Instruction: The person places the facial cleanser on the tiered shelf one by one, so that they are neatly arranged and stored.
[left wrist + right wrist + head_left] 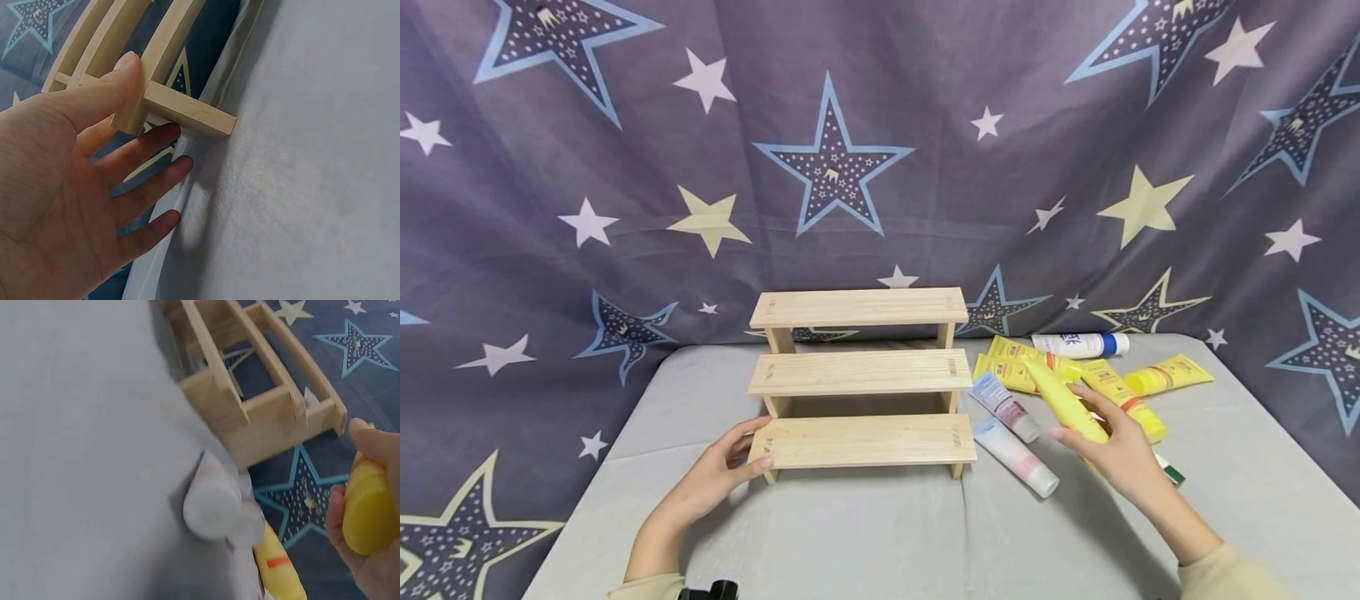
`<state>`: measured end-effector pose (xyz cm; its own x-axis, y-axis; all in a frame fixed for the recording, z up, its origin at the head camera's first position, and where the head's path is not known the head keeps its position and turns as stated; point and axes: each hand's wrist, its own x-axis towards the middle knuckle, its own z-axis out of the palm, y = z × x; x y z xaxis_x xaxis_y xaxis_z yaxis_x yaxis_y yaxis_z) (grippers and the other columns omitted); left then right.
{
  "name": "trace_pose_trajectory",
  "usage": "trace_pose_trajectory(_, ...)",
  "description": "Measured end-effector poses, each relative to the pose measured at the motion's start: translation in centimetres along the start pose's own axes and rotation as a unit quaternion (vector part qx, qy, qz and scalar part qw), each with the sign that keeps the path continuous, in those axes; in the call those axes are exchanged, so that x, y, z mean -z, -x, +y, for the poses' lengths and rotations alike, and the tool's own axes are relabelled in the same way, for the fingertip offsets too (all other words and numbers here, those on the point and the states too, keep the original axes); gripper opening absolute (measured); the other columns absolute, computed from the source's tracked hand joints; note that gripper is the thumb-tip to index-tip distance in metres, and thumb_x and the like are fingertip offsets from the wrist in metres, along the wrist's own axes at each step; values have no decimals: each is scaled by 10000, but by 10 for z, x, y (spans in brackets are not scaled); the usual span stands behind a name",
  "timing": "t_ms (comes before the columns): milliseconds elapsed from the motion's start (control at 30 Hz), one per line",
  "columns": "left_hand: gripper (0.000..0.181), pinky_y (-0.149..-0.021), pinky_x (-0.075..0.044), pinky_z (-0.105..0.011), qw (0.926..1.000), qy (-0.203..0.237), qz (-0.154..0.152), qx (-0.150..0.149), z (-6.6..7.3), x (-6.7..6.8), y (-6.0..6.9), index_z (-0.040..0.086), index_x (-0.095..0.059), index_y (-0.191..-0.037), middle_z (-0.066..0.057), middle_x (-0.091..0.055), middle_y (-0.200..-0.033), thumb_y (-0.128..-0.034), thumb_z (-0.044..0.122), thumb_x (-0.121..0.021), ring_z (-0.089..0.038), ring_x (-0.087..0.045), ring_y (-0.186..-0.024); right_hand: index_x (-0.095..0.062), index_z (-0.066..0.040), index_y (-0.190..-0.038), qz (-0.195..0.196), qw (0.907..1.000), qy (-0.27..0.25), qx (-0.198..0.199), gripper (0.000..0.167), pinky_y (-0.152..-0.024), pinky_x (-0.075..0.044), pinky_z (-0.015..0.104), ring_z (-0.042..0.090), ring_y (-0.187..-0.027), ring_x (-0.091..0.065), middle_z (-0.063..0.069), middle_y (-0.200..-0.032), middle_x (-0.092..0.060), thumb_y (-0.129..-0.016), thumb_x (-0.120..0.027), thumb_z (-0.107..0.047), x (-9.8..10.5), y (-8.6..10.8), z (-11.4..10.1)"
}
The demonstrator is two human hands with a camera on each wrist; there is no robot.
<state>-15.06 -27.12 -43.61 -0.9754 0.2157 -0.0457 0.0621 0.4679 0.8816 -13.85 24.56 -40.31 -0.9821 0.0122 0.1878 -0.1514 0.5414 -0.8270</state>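
A three-tier wooden rack [861, 372] stands on the grey cloth. The left hand [718, 471] holds the left end of its lowest step, thumb on top; in the left wrist view that hand [94, 162] has its thumb on the step [150, 75] and other fingers spread below. The right hand [1116, 450] grips a yellow tube [1060, 396], raised and tilted above other tubes right of the rack. In the right wrist view the right hand [375, 550] has its fingers round the yellow tube [369, 512], cap end towards the camera.
Two pale tubes [1011, 454] [1003, 404] lie beside the rack's right side. Several yellow tubes [1123, 396] and a white tube with a blue band [1078, 344] lie farther right. A green-ended item [1172, 473] shows behind the right hand. A star-patterned curtain [850, 250] hangs behind.
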Motion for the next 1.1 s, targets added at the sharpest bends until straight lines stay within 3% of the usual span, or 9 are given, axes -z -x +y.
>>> trace_pose_trajectory(233, 656, -955, -451, -449, 10000, 7, -29, 49, 0, 0, -3, 72, -377, -1500, -245, -553, -1359, -944, 223, -693, -406, -513, -1262, -497, -88, -1448, 324, 9964, -788, -34, 600, -596, -522, 269, 122, -726, -638, 23, -988, -637, -912, -744, -197, -15, -7, -22)
trace_pose_trajectory(333, 660, -952, -454, -451, 10000, 5, -40, 80, 0, 0, -2, 71, -370, -1503, -245, -550, -1361, -947, 226, -690, -404, -512, -1263, -516, -101, -1442, 478, 9947, -882, 232, 579, -644, -508, 236, 88, -802, -610, -27, -1069, -623, -913, -740, -177, -23, -13, -33)
trace_pose_trajectory(467, 662, -943, -462, -445, 10000, -17, -43, 88, 0, 0, -2, 68, -364, -1506, -249, -549, -1358, -950, 227, -687, -405, -513, -1261, -549, -93, -1414, 506, 9918, -957, 685, 525, -711, -459, 208, 99, -894, -543, 50, -1177, -615, -919, -723, -127, -37, -22, -46)
trace_pose_trajectory(700, 647, -947, -458, -441, 10000, -28, -4, 64, -1, -1, -3, 71, -383, -1497, -243, -559, -1342, -948, 221, -691, -397, -522, -1250, -539, -121, -1423, 23, 9886, -1170, 946, 519, -730, -465, 249, 191, -928, -524, 103, -1268, -612, -934, -710, -154, -58, -38, -65)
trace_pose_trajectory(867, 645, -952, -454, -461, 10000, -59, 12, 52, -1, -1, -3, 65, -387, -1494, -239, -565, -1333, -948, 222, -691, -399, -525, -1243, -559, -166, -1406, -241, 9847, -1390, 1027, 521, -753, -465, 273, 225, -958, -521, 71, -1249, -620, -917, -736, -181, -74, -50, -83)
trace_pose_trajectory(1100, 646, -956, -452, -458, 10000, -9, 21, 84, 1, 0, 0, 67, -390, -1496, -240, -563, -1337, -946, 219, -693, -402, -519, -1248, -561, -150, -1402, -487, 9762, -1756, 1177, 539, -761, -489, 306, 232, -954, -533, 91, -1235, -627, -897, -748, -158, -99, -67, -115)
